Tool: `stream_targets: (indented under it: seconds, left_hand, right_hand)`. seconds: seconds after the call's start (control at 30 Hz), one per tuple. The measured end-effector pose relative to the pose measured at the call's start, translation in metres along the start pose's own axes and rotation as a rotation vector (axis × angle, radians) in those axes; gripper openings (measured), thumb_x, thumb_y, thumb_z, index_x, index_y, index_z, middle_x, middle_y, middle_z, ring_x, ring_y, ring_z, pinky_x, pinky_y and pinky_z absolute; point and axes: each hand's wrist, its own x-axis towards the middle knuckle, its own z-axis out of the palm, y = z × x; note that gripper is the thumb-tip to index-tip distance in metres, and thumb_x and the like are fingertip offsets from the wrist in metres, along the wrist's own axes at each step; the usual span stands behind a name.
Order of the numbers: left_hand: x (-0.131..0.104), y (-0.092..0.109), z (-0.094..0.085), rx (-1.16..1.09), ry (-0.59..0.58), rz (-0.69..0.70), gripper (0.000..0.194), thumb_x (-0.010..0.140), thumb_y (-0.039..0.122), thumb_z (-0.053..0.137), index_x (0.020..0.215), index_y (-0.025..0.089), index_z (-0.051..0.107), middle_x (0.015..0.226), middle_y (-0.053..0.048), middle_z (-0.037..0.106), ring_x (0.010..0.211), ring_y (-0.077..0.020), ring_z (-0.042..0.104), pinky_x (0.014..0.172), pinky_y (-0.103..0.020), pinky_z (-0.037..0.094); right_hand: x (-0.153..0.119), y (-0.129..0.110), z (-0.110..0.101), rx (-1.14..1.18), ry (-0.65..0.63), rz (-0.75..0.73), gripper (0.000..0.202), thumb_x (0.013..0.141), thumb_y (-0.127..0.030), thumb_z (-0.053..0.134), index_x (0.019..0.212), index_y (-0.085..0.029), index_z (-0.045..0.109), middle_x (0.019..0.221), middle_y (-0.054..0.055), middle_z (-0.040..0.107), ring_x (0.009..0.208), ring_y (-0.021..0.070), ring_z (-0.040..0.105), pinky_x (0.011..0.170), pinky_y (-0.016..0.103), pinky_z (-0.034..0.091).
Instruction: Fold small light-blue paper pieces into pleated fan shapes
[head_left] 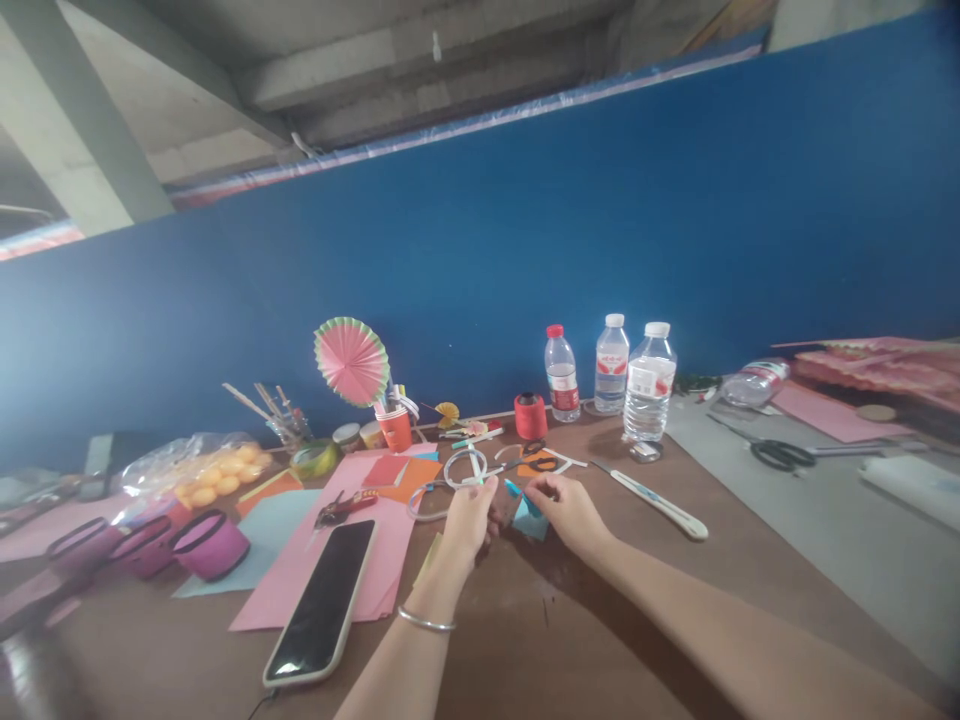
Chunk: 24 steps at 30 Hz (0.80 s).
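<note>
My left hand (471,515), with a silver bangle on its wrist, has its fingers closed near a thin white-green piece (475,462); what it grips is too small to tell. Across from it, my right hand (566,508) pinches a small blue paper piece (514,489). A light blue paper (531,520) lies on the table just below the fingers of my right hand. Behind the hands are clear rings (465,467), an orange paper with black scissors (541,460) on it, and a red roll (531,416).
A phone (322,605) lies on pink paper (390,560) at the left, beside purple bands (210,545). Three bottles (649,385) stand at the back. A white-handled cutter (660,508) lies right of my hands. A pink fan (351,361) rises from a cup (395,430).
</note>
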Motion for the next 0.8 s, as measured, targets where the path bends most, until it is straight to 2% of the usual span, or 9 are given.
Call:
stream_targets:
  seconds: [0.1, 0.17, 0.3, 0.4, 0.47, 0.53, 0.6, 0.67, 0.8]
  left_hand:
    - [0.0, -0.002, 0.003, -0.04, -0.15, 0.04, 0.043, 0.068, 0.054, 0.048, 0.069, 0.012, 0.052, 0.055, -0.001, 0.052, 0.04, -0.0069, 0.045, 0.036, -0.016, 0.031]
    - [0.0, -0.005, 0.005, -0.058, -0.19, 0.123, 0.039, 0.067, 0.05, 0.052, 0.074, 0.012, 0.055, 0.057, 0.0, 0.051, 0.045, -0.0064, 0.046, 0.042, -0.016, 0.035]
    - [0.0, -0.006, 0.005, -0.005, -0.155, 0.215, 0.035, 0.068, 0.047, 0.053, 0.069, 0.012, 0.054, 0.05, 0.004, 0.045, 0.042, -0.0052, 0.041, 0.042, -0.016, 0.031]
    - [0.001, -0.004, 0.004, 0.032, -0.15, 0.248, 0.034, 0.069, 0.047, 0.052, 0.067, 0.012, 0.052, 0.048, 0.005, 0.043, 0.04, -0.0049, 0.037, 0.041, -0.016, 0.027]
    - [0.003, -0.004, 0.003, 0.041, -0.149, 0.265, 0.033, 0.069, 0.046, 0.052, 0.067, 0.013, 0.052, 0.047, 0.005, 0.043, 0.041, -0.005, 0.036, 0.041, -0.016, 0.027]
    - [0.005, -0.006, 0.003, 0.052, -0.147, 0.289, 0.031, 0.069, 0.043, 0.053, 0.068, 0.013, 0.053, 0.049, 0.005, 0.045, 0.043, -0.0055, 0.038, 0.043, -0.016, 0.029]
    - [0.006, -0.008, 0.002, 0.07, -0.148, 0.319, 0.028, 0.07, 0.04, 0.052, 0.071, 0.013, 0.054, 0.053, 0.004, 0.047, 0.047, -0.0062, 0.04, 0.046, -0.017, 0.03]
    - [0.006, -0.008, 0.001, 0.092, -0.143, 0.346, 0.025, 0.071, 0.038, 0.052, 0.072, 0.013, 0.055, 0.056, 0.003, 0.049, 0.049, -0.0067, 0.041, 0.05, -0.017, 0.032]
    - [0.004, -0.004, 0.0, 0.16, -0.111, 0.411, 0.024, 0.072, 0.035, 0.051, 0.073, 0.012, 0.057, 0.063, 0.0, 0.054, 0.058, -0.0099, 0.046, 0.058, -0.02, 0.036]
  right_hand:
    - [-0.003, 0.0, 0.0, -0.065, 0.023, -0.038, 0.024, 0.077, -0.034, 0.044, 0.075, -0.014, 0.057, 0.071, 0.0, 0.058, 0.066, 0.0123, 0.052, 0.061, 0.019, 0.036]
    - [-0.004, -0.001, 0.0, -0.081, -0.001, -0.061, 0.024, 0.078, -0.034, 0.044, 0.077, -0.015, 0.058, 0.073, 0.0, 0.059, 0.068, 0.0124, 0.052, 0.062, 0.019, 0.036]
    - [-0.007, -0.003, 0.001, -0.093, -0.031, -0.113, 0.021, 0.078, -0.032, 0.045, 0.077, -0.017, 0.059, 0.074, -0.001, 0.059, 0.07, 0.0118, 0.052, 0.064, 0.019, 0.036]
    - [-0.007, -0.002, 0.002, -0.065, 0.009, -0.111, 0.015, 0.075, -0.028, 0.048, 0.082, -0.018, 0.057, 0.079, 0.0, 0.058, 0.071, 0.0125, 0.052, 0.065, 0.021, 0.037]
    - [-0.005, 0.0, 0.004, 0.066, 0.024, -0.087, 0.02, 0.073, -0.027, 0.051, 0.09, -0.017, 0.052, 0.088, 0.002, 0.057, 0.078, 0.0142, 0.053, 0.068, 0.023, 0.039]
    - [-0.002, 0.004, 0.007, 0.287, -0.019, -0.039, 0.026, 0.071, -0.026, 0.053, 0.094, -0.016, 0.047, 0.095, 0.005, 0.056, 0.087, 0.016, 0.053, 0.073, 0.025, 0.041]
    - [0.0, 0.007, 0.011, 0.487, -0.079, 0.032, 0.029, 0.069, -0.025, 0.055, 0.093, -0.016, 0.043, 0.095, 0.007, 0.056, 0.09, 0.0169, 0.053, 0.077, 0.027, 0.041]
    - [0.001, 0.008, 0.012, 0.577, -0.113, 0.094, 0.031, 0.067, -0.025, 0.058, 0.092, -0.015, 0.043, 0.09, 0.006, 0.058, 0.086, 0.0167, 0.054, 0.075, 0.027, 0.042]
    - [0.001, 0.007, 0.01, 0.43, -0.142, 0.085, 0.026, 0.068, -0.028, 0.056, 0.089, -0.012, 0.053, 0.083, 0.005, 0.06, 0.077, 0.0165, 0.055, 0.066, 0.024, 0.042]
